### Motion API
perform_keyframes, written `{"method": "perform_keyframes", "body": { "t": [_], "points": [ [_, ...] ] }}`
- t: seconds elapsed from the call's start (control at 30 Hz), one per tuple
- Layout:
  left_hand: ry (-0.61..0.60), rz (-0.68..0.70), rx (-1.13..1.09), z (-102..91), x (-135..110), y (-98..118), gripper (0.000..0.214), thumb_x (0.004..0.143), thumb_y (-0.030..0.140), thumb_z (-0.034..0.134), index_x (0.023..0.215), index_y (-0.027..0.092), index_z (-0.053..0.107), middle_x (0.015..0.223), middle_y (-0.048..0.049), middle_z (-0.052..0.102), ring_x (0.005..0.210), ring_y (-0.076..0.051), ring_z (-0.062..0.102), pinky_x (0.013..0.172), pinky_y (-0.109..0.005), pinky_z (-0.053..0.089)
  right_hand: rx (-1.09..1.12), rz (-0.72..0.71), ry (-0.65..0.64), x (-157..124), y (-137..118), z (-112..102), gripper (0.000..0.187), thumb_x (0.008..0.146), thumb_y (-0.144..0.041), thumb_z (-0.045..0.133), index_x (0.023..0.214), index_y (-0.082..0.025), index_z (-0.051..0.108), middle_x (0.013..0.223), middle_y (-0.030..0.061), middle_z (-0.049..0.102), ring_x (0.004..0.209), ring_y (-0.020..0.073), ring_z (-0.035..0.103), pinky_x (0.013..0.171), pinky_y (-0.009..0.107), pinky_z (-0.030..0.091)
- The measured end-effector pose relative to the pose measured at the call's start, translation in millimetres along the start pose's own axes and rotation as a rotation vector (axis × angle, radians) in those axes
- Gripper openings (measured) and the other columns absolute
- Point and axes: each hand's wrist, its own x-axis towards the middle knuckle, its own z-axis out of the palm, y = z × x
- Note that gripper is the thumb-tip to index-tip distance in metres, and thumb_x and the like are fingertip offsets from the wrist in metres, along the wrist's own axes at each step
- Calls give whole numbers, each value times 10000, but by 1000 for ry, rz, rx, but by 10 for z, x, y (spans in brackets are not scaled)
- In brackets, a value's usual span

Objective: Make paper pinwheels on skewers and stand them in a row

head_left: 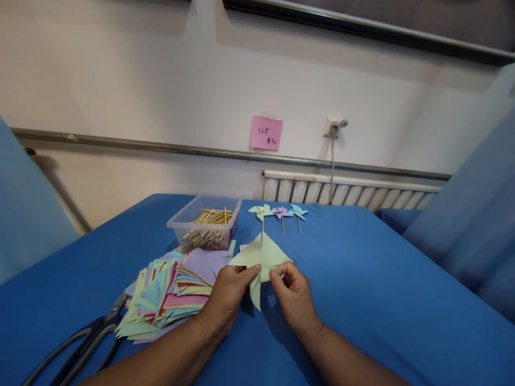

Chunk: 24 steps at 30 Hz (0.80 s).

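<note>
A pale green paper sheet [273,250], slit from its corners and partly folded, is held up above the blue table between both hands. My left hand [231,289] is closed, its thumb pressing the paper near the middle. On the other side my right hand [295,295] pinches a folded flap between thumb and fingers. One cut point of the paper hangs down between the hands. Behind it lie three paper pinwheels on sticks: a green pinwheel [261,212], a purple pinwheel [282,213] and a blue pinwheel [298,212].
Left of my hands is a loose pile of coloured paper squares [161,300]. Black-handled scissors [94,335] lie beside it, partly under the paper. A clear plastic box [201,228] of thin sticks stands behind the pile. The blue cloth [382,300] covers the table up to the wall.
</note>
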Motion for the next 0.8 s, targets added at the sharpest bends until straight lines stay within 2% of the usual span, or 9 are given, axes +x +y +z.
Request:
{"method": "perform_keyframes", "body": {
  "t": [0.1, 0.17, 0.23, 0.3, 0.33, 0.43, 0.57, 0.67, 0.8],
  "points": [
    [4, 0, 4, -7, 5, 16, 290, 635, 340, 715, 795, 98, 717, 739, -91, 725, 593, -196, 639, 576, -286, 483, 15, -4, 1, -5, -46, -23, 186, 724, -350, 635, 650, -188, 581, 594, -28, 535, 555, 122, 480, 506, 220, 381],
    [-6, -11, 28, -11, 5, 36, 278, 642, 337, 702, 789, 101, 716, 723, -86, 724, 562, -191, 633, 552, -282, 475, 55, 7, 21, 29, -80, -68, 179, 723, -358, 643, 778, -189, 623, 678, -5, 589, 600, 138, 520, 534, 233, 408],
    [-17, -24, 86, -11, 2, 65, 263, 640, 329, 696, 770, 101, 713, 704, -84, 721, 550, -194, 630, 533, -278, 466, 110, 42, 58, 98, -101, -136, 304, 723, -373, 652, 965, -194, 613, 771, 18, 624, 653, 156, 553, 571, 250, 436],
    [-35, -35, 174, -4, -6, 102, 240, 631, 316, 691, 737, 101, 707, 691, -81, 718, 557, -199, 631, 524, -273, 461, 164, 100, 63, 183, -101, -210, 375, 711, -393, 671, 1017, -189, 596, 786, 22, 634, 669, 159, 565, 593, 257, 445],
    [-50, -34, 219, 2, -11, 121, 227, 629, 306, 686, 727, 102, 704, 686, -76, 716, 567, -199, 631, 525, -269, 460, 191, 137, 26, 220, -95, -242, 343, 700, -403, 684, 947, -176, 615, 752, 17, 632, 646, 151, 562, 587, 251, 440],
    [-118, -12, 343, 27, -31, 168, 197, 633, 262, 653, 747, 106, 694, 659, -51, 700, 593, -192, 622, 525, -253, 451, 283, 323, -241, 272, -66, -304, 310, 670, -423, 715, 775, -143, 632, 660, 11, 630, 542, 124, 545, 532, 235, 414],
    [-203, 57, 547, 47, -58, 193, 125, 628, 200, 606, 689, 117, 678, 626, -15, 664, 580, -157, 579, 501, -216, 403, 358, 460, -530, 220, -51, -306, 357, 615, -368, 775, 857, -131, 662, 719, 36, 668, 557, 128, 578, 559, 243, 428],
    [-279, 73, 616, 50, -72, 200, 128, 644, 195, 581, 693, 124, 676, 653, -9, 657, 592, -143, 558, 509, -209, 386, 354, 468, -595, 182, -52, -289, 360, 606, -337, 787, 872, -124, 671, 729, 42, 671, 574, 131, 587, 579, 249, 433],
    [-321, 79, 592, 46, -68, 191, 122, 648, 185, 560, 667, 126, 665, 647, 0, 636, 569, -127, 525, 505, -208, 366, 344, 469, -547, 188, -31, -274, 359, 598, -330, 786, 860, -107, 684, 720, 52, 679, 558, 126, 584, 577, 248, 434]
  ]
}}
